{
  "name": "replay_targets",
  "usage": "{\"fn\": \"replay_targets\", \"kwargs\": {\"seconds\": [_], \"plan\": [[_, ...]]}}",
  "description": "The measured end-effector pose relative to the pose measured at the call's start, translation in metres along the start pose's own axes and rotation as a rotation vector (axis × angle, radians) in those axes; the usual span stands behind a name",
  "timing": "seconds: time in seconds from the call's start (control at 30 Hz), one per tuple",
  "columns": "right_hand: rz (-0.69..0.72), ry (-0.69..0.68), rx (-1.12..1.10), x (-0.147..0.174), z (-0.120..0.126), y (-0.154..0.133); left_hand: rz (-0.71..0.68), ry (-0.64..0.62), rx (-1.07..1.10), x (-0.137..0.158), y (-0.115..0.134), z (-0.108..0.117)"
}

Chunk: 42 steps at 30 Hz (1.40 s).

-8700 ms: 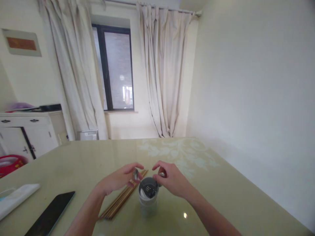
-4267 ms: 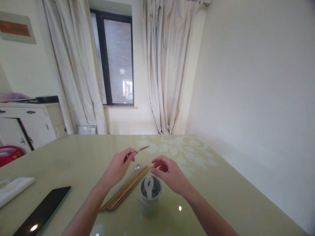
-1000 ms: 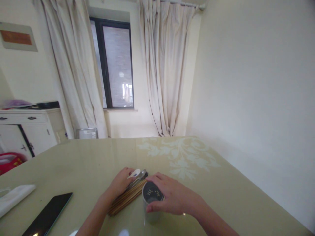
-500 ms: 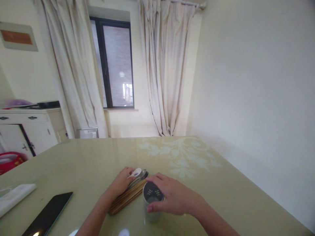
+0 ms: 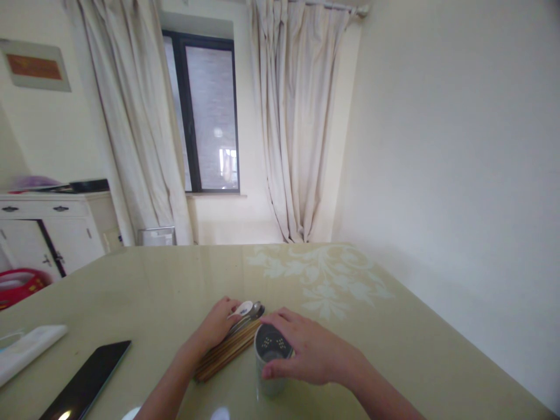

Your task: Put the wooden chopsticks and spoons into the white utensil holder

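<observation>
On the table lies a bundle of wooden chopsticks [image 5: 230, 350], slanting away to the right. Along its far side are a white spoon [image 5: 245, 308] with a dark blue mark and metal spoons [image 5: 258, 310]. My left hand [image 5: 220, 322] is curled over the spoons' handles, its thumb by the white spoon; the handles are mostly hidden under it. My right hand [image 5: 308, 347] grips the rim of an upright chopstick holder [image 5: 268, 386], thumb on the near side and fingers on the far side. Small holes show in the holder's dark bottom, and nothing stands inside.
A black phone-like slab [image 5: 90, 382] and a white box-like object [image 5: 32, 353] lie at the left of the glossy table [image 5: 175, 280]. A white wall [image 5: 459, 175] runs along the right side. Behind are curtains [image 5: 297, 116], a window [image 5: 214, 116] and a white cabinet [image 5: 74, 233].
</observation>
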State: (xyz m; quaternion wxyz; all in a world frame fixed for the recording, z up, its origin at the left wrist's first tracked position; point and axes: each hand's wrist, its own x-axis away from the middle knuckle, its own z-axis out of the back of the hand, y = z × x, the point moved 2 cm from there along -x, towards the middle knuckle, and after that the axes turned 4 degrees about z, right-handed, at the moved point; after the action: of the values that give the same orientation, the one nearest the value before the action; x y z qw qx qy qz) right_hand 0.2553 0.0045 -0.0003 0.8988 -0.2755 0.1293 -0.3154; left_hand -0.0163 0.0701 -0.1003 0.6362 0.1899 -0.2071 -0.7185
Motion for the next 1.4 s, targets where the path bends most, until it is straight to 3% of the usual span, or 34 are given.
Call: {"fn": "replay_targets", "kwargs": {"seconds": [0.23, 0.4, 0.57, 0.67, 1.0, 1.27, 1.4], "plan": [[0.017, 0.004, 0.034, 0.001, -0.001, 0.007, 0.023, 0.025, 0.026, -0.002, -0.002, 0.004], [0.031, 0.006, 0.041, 0.002, 0.004, 0.011, -0.062, 0.069, 0.254, 0.012, 0.044, 0.032], [0.002, 0.093, 0.02, -0.006, -0.001, 0.012, -0.191, -0.263, 0.421, 0.042, 0.097, 0.05], [-0.002, 0.177, 0.007, -0.013, -0.008, 0.015, -0.286, -0.336, 0.413, 0.05, 0.11, 0.051], [-0.055, 0.188, 0.067, -0.017, -0.013, 0.026, -0.223, -0.256, 0.308, 0.041, 0.097, 0.041], [-0.146, 0.16, 0.127, -0.003, 0.013, 0.03, -0.146, -0.351, 0.202, 0.046, 0.073, 0.059], [-0.157, 0.135, 0.139, -0.002, 0.015, 0.029, -0.149, -0.362, 0.195, 0.044, 0.068, 0.058]]}}
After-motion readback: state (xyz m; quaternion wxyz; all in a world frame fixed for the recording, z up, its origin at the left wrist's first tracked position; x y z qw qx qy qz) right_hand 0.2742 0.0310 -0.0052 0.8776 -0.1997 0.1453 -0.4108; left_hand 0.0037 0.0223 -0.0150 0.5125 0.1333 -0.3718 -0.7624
